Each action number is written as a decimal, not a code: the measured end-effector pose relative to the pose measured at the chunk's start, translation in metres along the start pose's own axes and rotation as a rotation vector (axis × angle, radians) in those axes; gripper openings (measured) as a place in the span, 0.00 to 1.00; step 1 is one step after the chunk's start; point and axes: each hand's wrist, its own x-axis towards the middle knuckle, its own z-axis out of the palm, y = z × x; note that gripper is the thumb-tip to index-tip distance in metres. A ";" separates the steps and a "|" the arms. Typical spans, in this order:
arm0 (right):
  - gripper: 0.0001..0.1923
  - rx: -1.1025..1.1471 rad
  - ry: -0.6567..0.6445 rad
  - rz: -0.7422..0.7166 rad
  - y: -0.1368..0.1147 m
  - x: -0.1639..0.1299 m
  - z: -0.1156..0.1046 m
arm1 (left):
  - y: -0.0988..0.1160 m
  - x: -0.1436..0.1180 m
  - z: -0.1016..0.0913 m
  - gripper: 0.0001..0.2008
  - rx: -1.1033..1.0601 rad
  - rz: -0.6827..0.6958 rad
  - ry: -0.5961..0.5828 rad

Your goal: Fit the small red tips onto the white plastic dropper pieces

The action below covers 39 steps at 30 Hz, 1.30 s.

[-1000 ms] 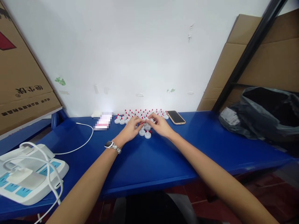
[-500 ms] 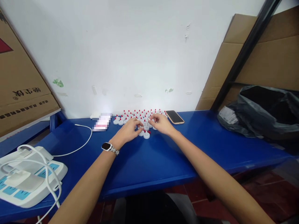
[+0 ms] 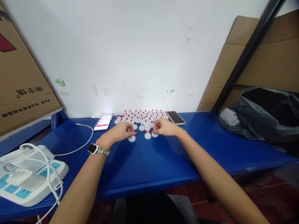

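Pinched just above the near side of the group, my left hand has its fingertips on a white nozzle cap. A small red tip shows beside these fingers. To the right, my right hand is closed at the fingertips on another white cap. Between the hands stands a white cap without a red tip, with several loose red tips behind it. Farther back, many white caps stand upright in a cluster, most topped with red tips.
A lit phone lies left of the caps and a dark phone right of them. A power strip with white cables sits at the left on the blue table. A black plastic bag lies at the right.
My left hand has moved left and slightly toward me, away from the middle, with a white cap at its fingertips. My right hand has shifted slightly right and down onto a cap.
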 end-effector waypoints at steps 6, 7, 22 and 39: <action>0.03 -0.019 -0.072 0.025 -0.010 -0.005 0.005 | -0.005 0.004 0.008 0.11 -0.003 0.018 0.004; 0.03 -0.023 -0.064 0.019 -0.011 -0.005 0.006 | -0.004 0.005 0.009 0.11 -0.019 0.031 -0.007; 0.09 0.006 0.165 -0.098 -0.008 0.004 0.013 | -0.008 0.009 0.003 0.14 0.170 0.031 0.325; 0.15 0.147 0.435 -0.193 -0.011 0.011 0.026 | 0.009 0.022 0.020 0.10 -0.040 0.228 0.452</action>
